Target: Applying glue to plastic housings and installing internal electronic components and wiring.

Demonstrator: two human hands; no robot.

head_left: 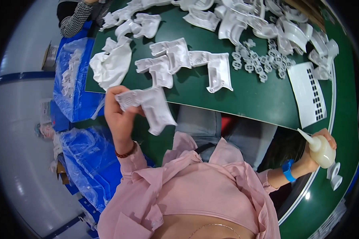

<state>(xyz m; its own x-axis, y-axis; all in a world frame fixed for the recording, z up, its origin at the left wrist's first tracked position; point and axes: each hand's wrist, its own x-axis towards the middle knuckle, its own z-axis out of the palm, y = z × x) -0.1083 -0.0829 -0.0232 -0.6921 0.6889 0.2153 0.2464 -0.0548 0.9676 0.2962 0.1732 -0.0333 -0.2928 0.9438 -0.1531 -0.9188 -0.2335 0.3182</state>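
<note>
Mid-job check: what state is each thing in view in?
Left hand, pinching a white part.
White part, in the left hand.
Right hand, around the bottle.
Bottle, held, nozzle on.
Other white parts, lying loose, some heaped.
Clear pieces, loosely clustered.
Cloth, crumpled.
Checkered sheet, lying on the table.

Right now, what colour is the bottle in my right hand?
The bottle is a pale, creamy white; the head view shows it best.
</note>
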